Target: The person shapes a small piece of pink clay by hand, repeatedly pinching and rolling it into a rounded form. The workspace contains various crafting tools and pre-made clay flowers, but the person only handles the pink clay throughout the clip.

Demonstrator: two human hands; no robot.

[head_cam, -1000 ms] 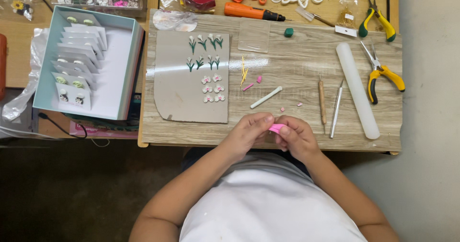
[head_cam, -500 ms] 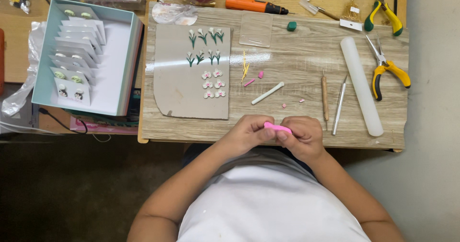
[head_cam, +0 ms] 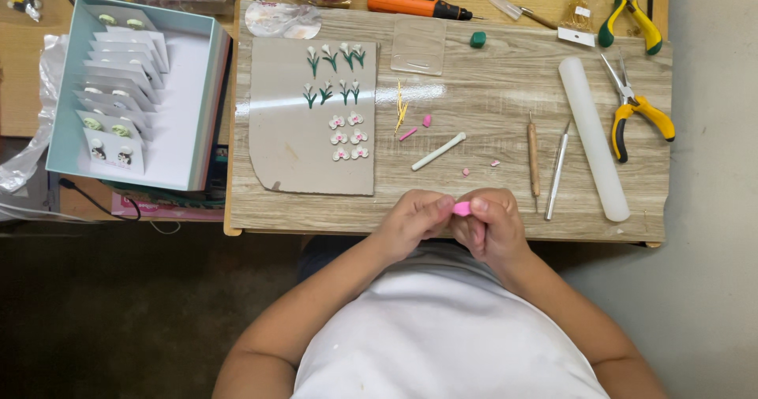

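- A wooden desk (head_cam: pixel 489 75) is seen from above, with tools spread toward its right edge and far edge.
- A pale blue box (head_cam: pixel 201 123) of upright cards is set off the desk's left edge, seemingly kept clear of the working area.
- A grey tile (head_cam: pixel 292 146) is laid at the desk's left side; small clay flowers (head_cam: pixel 347 137) are lined up on it, probably so they stay flat.
- A white roller (head_cam: pixel 592 138) is laid near the right edge, beside yellow-handled pliers (head_cam: pixel 639 115).
- The left hand (head_cam: pixel 410 224) and right hand (head_cam: pixel 493 227) are held together at the near edge.
- A small pink clay piece (head_cam: pixel 462 208) is pinched between both grips' fingertips, apparently for shaping.
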